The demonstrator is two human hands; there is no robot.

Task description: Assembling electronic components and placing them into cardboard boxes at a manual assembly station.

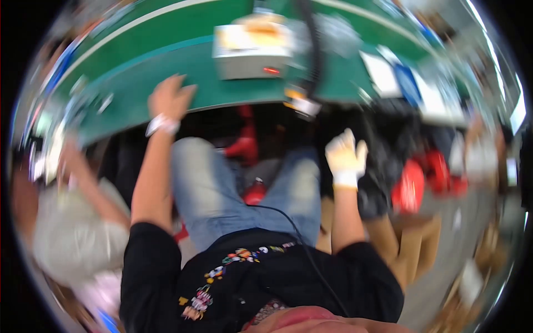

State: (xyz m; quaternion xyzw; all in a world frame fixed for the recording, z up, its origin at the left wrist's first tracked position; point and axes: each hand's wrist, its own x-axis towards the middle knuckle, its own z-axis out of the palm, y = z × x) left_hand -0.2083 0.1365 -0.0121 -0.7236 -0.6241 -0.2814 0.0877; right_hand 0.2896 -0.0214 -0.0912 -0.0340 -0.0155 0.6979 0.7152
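My bare left hand (170,99), with a white band at the wrist, rests at the front edge of the green worktable (130,83). Its fingers are spread and nothing shows in them. My right hand (345,154) wears a pale glove and hangs in front of the table edge, over the gap beside my right knee. Its thumb stands away from the fingers; no object is visible in it. Between the hands, a white box-shaped device (252,65) with a red lit display sits on the table. To its right hangs a black flexible hose (312,55), blurred, with a yellow-and-white end (301,103).
A clear plastic bag (337,36) lies behind the hose. White sheets (383,75) and a blue object (408,84) are on the right of the table. Dark bags (383,133), red objects (410,186) and cardboard boxes (413,250) stand at right. Another person (78,233) sits at left.
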